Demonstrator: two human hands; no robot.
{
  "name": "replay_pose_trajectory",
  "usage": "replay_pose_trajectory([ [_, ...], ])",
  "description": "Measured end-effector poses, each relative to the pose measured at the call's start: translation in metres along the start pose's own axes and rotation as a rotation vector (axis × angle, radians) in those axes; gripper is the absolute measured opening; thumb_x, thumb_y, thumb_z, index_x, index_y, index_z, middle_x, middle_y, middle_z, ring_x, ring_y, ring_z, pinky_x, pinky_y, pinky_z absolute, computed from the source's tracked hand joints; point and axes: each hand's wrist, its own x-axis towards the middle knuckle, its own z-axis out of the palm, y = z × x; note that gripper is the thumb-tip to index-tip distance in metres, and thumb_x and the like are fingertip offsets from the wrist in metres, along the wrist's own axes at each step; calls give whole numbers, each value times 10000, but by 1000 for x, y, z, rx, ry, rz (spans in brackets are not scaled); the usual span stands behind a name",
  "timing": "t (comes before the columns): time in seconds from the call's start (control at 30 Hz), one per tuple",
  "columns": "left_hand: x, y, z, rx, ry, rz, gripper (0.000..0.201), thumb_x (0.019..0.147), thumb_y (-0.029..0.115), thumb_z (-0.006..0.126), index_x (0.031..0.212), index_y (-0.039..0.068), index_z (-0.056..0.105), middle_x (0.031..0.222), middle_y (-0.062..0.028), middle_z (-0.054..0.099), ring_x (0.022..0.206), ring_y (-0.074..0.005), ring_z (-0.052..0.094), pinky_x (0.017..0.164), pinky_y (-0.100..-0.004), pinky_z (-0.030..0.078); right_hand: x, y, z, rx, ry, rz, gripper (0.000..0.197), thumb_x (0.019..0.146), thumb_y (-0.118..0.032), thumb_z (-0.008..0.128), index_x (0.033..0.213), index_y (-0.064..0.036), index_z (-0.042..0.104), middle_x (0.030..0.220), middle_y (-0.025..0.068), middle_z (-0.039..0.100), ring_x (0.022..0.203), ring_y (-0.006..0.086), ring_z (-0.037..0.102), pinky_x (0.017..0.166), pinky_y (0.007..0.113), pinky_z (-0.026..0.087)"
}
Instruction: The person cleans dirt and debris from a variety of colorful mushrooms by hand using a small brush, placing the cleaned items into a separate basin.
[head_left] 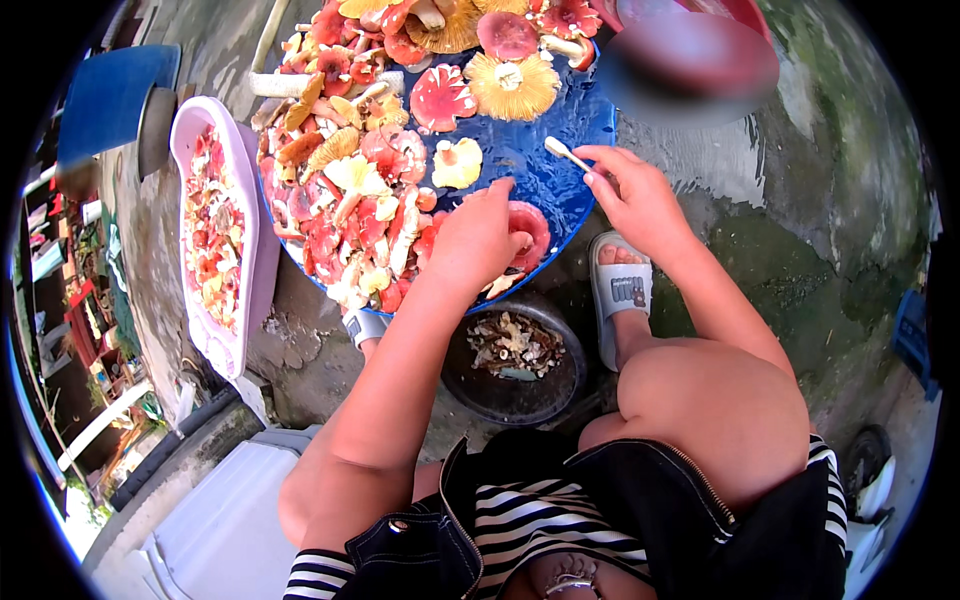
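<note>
A wide blue basin (572,205) holds water and a heap of red and yellow mushrooms (330,190). At its near right side, my left hand (475,235) bends over a red mushroom (532,230), thumb against the cap; the other fingers are partly hidden. My right hand (635,195) pinches a small white toothbrush (567,153) over the basin's right rim, its head pointing left. Between the hands and the heap, a pale yellow mushroom (457,163) lies by the water. Farther back rest a red cap with white flecks (441,98) and a yellow gilled mushroom (512,86).
Left of the basin stands a pink tub (232,345) with mushroom pieces. A dark bowl of scraps (470,385) sits on the ground between my feet. At the back right is a red basin (700,55), partly blurred. A grey-white lidded box (225,510) stands at lower left.
</note>
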Motion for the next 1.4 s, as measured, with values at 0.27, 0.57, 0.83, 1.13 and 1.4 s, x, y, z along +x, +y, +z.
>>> replay_pose_trajectory([
  [0.27,36,-23,-1,-1137,-94,-353,207,937,154,635,1106,35,628,881,-37,675,750,-98,626,671,-253,508,-4,-11,-4,3,-78,-114,256,894,-17,581,1146,-65,592,1012,124,572,906,264,634,766,366,529],
  [0.57,38,-16,15,-1217,8,-277,209,890,100,645,1061,64,531,765,-17,606,639,-77,542,537,-222,394,-2,-23,9,-310,30,-182,175,897,-78,589,1070,-96,568,947,154,540,780,397,629,680,487,534],
  [0.83,37,-11,19,-1158,76,-169,254,896,61,670,1141,51,604,835,11,635,613,-45,481,496,-190,361,2,-23,11,-286,50,-179,172,906,-81,574,1078,-90,567,950,162,549,801,407,630,680,495,535],
  [1.13,35,-12,19,-1147,108,-200,173,887,23,658,1055,39,621,859,-9,665,656,-41,544,543,-184,405,2,-22,14,-287,-43,-196,170,899,-81,588,1067,-89,565,964,157,555,772,406,632,677,501,531],
  [1.4,37,-15,22,-1167,181,-232,216,896,15,652,1098,42,580,894,-24,656,638,-44,543,502,-194,393,5,-24,11,-336,12,-160,167,894,-87,593,1058,-76,568,963,155,554,780,398,636,680,499,532],
])
